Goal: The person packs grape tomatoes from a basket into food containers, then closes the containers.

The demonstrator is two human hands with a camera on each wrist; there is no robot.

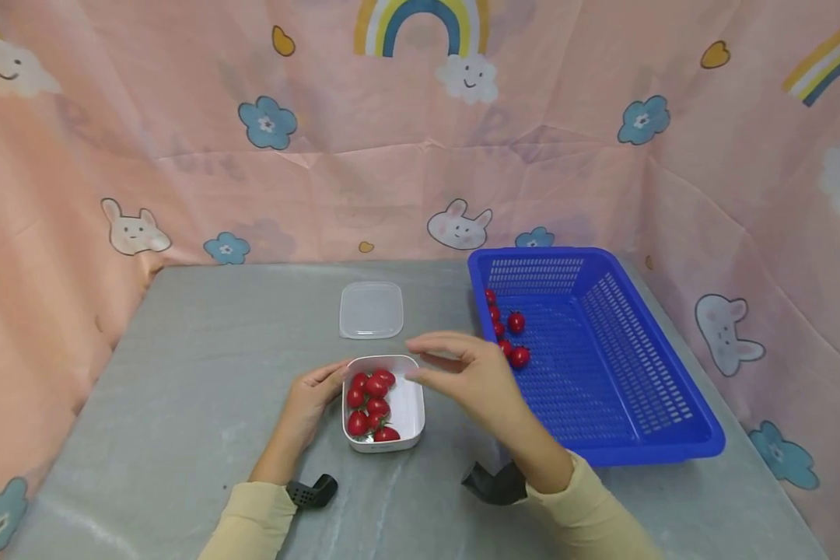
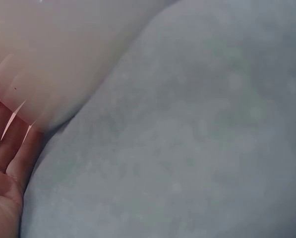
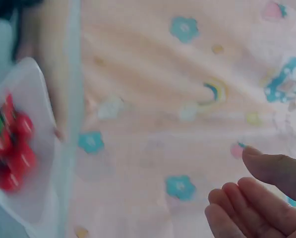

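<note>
- My left hand point(image 1: 308, 400) rests along the left wall of the white plastic container point(image 1: 411, 408), fingers stretched out against its outside.
- My right hand point(image 1: 462, 373) is by the container's right rim, thumb and fingertips spaced apart with nothing between them; I cannot tell whether the thumb tip touches the rim.
- My two hands are well apart, with the container between them.
- The container sits upright on the grey tabletop point(image 1: 217, 365), mouth facing up, one side with small print turned towards me; it looks nearly square, so I cannot tell a long axis.
- Oval cherry tomatoes point(image 1: 377, 406) cluster in its left part; the nearest one lies with its long axis roughly left to right, the others at mixed angles.
- Just beyond the container a translucent square lid point(image 1: 372, 311) lies flat.
- To my right, the blue plastic basket point(image 1: 602, 373) has its long axis slanting from far left to near right; more tomatoes point(image 1: 516, 321) lie towards its left wall.
</note>
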